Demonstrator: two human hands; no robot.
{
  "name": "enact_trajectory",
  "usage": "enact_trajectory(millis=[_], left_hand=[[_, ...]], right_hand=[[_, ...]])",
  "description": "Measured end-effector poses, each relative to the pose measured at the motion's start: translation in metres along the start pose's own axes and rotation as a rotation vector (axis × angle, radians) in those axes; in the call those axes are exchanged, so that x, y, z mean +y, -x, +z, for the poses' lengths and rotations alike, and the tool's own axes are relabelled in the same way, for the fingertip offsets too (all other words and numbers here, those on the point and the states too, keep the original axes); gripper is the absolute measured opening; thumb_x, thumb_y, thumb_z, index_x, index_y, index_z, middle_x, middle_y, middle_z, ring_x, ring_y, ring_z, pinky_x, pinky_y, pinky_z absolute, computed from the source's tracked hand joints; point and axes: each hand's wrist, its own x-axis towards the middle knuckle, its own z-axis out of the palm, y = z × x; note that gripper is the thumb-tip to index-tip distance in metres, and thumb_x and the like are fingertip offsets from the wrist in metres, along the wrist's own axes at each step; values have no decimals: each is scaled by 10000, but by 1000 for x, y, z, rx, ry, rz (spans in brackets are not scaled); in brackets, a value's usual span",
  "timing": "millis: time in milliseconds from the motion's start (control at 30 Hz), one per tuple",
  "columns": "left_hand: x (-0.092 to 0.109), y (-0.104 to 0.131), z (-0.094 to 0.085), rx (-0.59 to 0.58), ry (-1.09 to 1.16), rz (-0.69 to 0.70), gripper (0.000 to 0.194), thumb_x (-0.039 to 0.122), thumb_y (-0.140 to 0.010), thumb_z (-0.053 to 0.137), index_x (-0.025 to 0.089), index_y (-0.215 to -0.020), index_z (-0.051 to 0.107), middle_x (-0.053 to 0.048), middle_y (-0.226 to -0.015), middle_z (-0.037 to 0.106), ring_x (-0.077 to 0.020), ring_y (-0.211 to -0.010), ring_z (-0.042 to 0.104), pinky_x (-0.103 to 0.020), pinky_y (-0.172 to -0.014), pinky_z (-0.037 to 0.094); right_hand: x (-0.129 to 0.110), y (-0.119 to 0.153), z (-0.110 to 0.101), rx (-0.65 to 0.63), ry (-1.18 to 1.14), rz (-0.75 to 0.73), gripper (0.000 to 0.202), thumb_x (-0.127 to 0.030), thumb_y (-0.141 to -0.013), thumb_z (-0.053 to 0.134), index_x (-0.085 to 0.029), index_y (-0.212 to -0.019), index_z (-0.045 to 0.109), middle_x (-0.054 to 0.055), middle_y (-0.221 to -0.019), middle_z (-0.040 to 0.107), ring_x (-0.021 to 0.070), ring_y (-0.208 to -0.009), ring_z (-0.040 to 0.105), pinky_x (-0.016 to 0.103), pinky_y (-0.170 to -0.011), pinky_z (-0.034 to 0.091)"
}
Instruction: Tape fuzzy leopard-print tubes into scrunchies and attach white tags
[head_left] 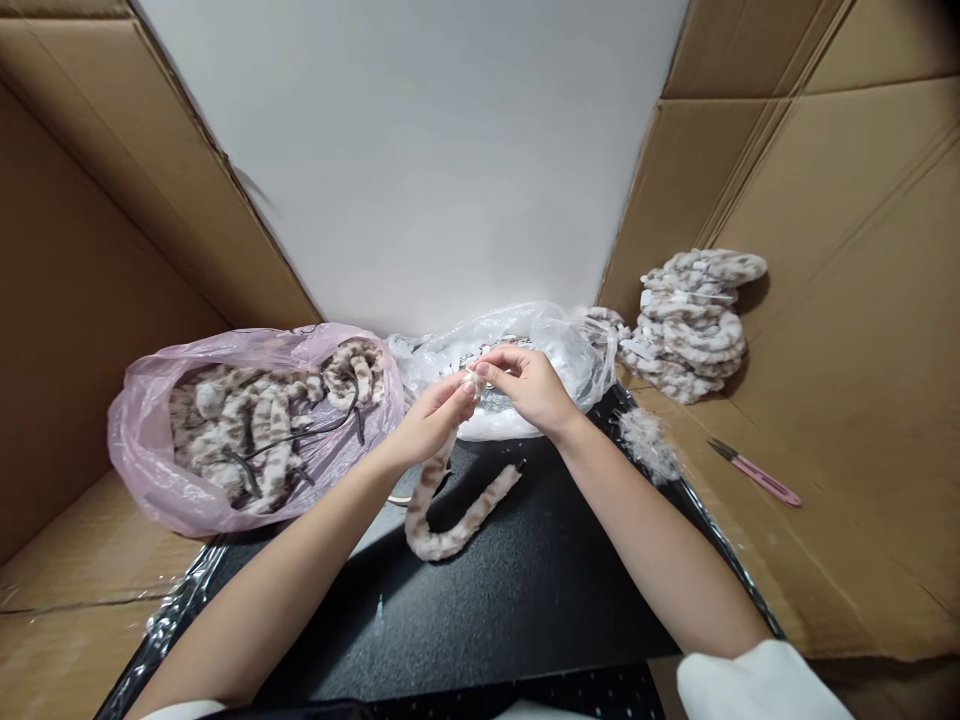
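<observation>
Clock centre was where your hands met; 12 pointed away from you. Your left hand [431,420] had thumb and fingers pinched on the upper end of the fur strip [439,546]. Your right hand [531,385] was opposite, thumb and index tips together on a pale bit [474,380] at that same end. Too small to tell if the bit was thread or fluff. Hands were almost touching, up over the far part of the black table [480,610].

The strip hung from your left fingers, bent in a U between 6 and 7, loose end at 5 with a dark tip. Couldn't tell if the bend touched the table. A pale curved rim [398,499] showed at 7, mostly hidden.

Pink bag [142,430] sat at 9, mouth wide, fur pieces [217,400] and dark cords [315,431] in it. Clear bag [544,325] lay behind your hands, 12 to 2, partly covered by your right.

Stack [694,335] of fur strips was between 2 and 3, on the cardboard [847,300]. White fluff [649,445] lay between 3 and 4, by the table edge. Pink-handled tool [761,478] lay farther out that way, tip toward 10.
</observation>
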Motion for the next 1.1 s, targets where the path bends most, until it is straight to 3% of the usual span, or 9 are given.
enact_trajectory(millis=[300, 433, 533, 700, 867, 1100], left_hand=[[-8, 2, -4, 8, -4, -67, 377, 519, -912, 472, 186, -738, 429, 66, -593, 288, -81, -500, 258, -206, -461, 260], [-9, 3, -6, 12, -104, -98, 375, 522, -924, 441, 185, -759, 448, 66, -581, 294, -81, -491, 264, -205, -455, 249], [-6, 3, -6, 18, -209, -96, 391, 535, -926, 419, 180, -775, 482, 55, -580, 327, -92, -502, 291, -218, -468, 265], [1, 4, -4, -7, -322, -95, 402, 531, -934, 397, 181, -773, 512, 43, -574, 363, -111, -529, 342, -234, -511, 306], [3, 4, -4, -27, -357, -71, 390, 504, -940, 397, 182, -746, 500, 42, -569, 376, -120, -553, 368, -241, -547, 319], [8, 4, -4, -78, -444, -65, 355, 443, -949, 390, 174, -748, 505, 36, -605, 388, -121, -582, 373, -237, -559, 320]], right_hand=[[-2, -2, -5, 20, -44, 70, 181, -331, -801, 632, -164, -835, 692, 43, -839, 695, 156, -787, 619, 300, -759, 478], [-15, -1, -19, 69, 201, -58, 112, -232, -801, 607, -174, -851, 689, 46, -907, 689, 160, -825, 614, 305, -785, 467], [-24, 2, -26, -10, 392, -174, 82, -181, -789, 607, -188, -796, 688, 40, -888, 682, 176, -871, 613, 318, -820, 458], [-21, 4, -24, -166, 543, -232, 107, -158, -796, 591, -187, -759, 688, 37, -817, 675, 175, -815, 606, 315, -790, 453], [-16, 4, -22, -174, 514, -265, 115, -133, -773, 574, -172, -741, 677, 21, -755, 663, 153, -752, 599, 270, -725, 446], [-17, 4, -22, -219, 678, -276, 148, -162, -764, 570, -186, -630, 629, 4, -666, 631, 151, -695, 561, 292, -749, 391]])
